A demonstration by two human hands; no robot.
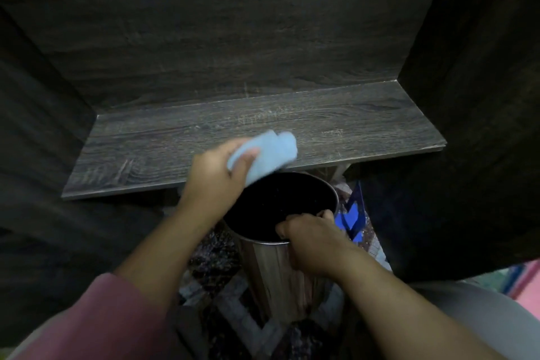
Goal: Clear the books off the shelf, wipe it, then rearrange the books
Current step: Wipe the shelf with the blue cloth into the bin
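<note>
A dark wood-grain shelf (336, 126) runs across the middle of the view with no books on it. My left hand (213, 181) grips a folded light blue cloth (271, 152) at the shelf's front edge, partly over the mouth of a metal bin. My right hand (309, 237) holds the near rim of that shiny metal bin (274, 275), which stands just below and in front of the shelf. The bin's inside is black and I cannot tell what it holds. No books are in view.
Dark wooden side panels (473, 96) close in the shelf on the left and right, with a back panel behind. Below lies a patterned floor covering (233, 316). A blue object (353, 219) sits right of the bin. Something pink (526, 280) shows at the far right.
</note>
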